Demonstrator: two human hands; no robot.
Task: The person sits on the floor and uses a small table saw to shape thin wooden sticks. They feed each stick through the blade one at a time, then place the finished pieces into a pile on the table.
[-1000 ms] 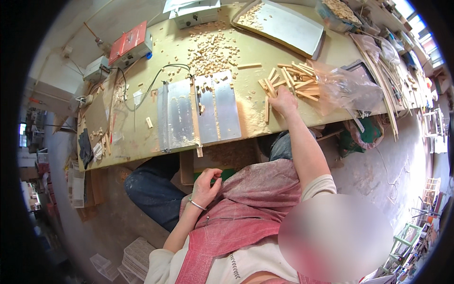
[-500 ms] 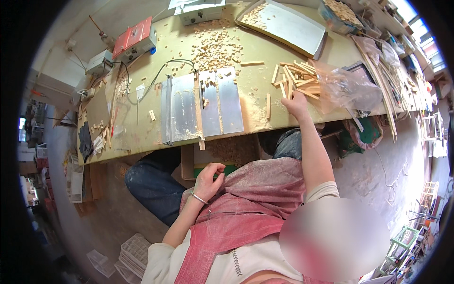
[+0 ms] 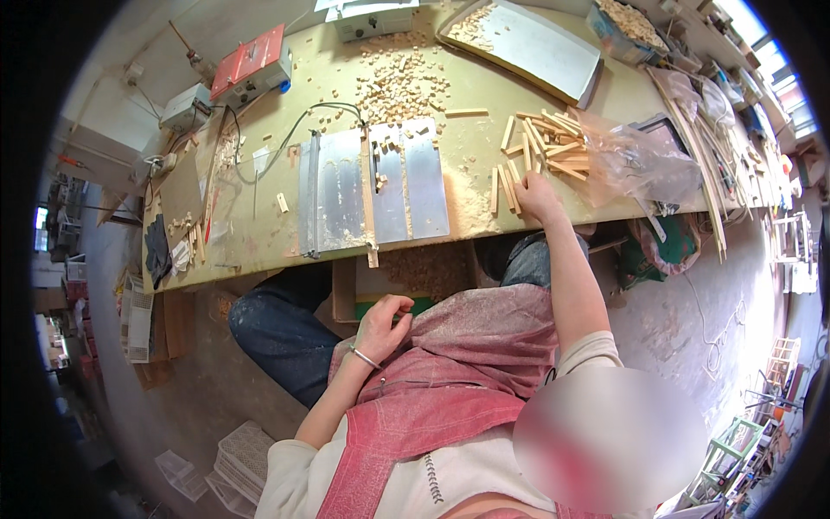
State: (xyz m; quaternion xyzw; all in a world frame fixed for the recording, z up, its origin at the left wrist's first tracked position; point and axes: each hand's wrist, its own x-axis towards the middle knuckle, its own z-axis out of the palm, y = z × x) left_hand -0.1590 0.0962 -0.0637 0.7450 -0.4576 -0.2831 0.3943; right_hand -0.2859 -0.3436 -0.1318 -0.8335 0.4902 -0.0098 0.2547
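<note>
My right hand [image 3: 538, 197] is at the front of a loose pile of pale wooden strips [image 3: 562, 130], its fingers closed on a strip at the pile's near left. A few strips [image 3: 504, 190] lie separated just left of it. To the left is a metal plate [image 3: 418, 195] with a long wooden bar [image 3: 366, 209] and sawdust on it, and small cut wooden blocks [image 3: 393, 82] are scattered behind. My left hand [image 3: 385, 327] rests by the apron [image 3: 467, 346] in my lap, fingers curled, with nothing visible in it.
On the bench [image 3: 268, 112] stand a red metal box [image 3: 246, 65], a white tray [image 3: 536, 48] and a bin of blocks [image 3: 631, 26]. Plastic bagging [image 3: 622, 164] and long laths [image 3: 709, 199] lie rightward. A cardboard box [image 3: 344, 290] is under the bench, white crates [image 3: 242, 458] on the floor.
More strips now lie apart from the pile at its left. My right hand shifted rightward, then slightly back left among the strips. My left hand stays curled in my lap.
</note>
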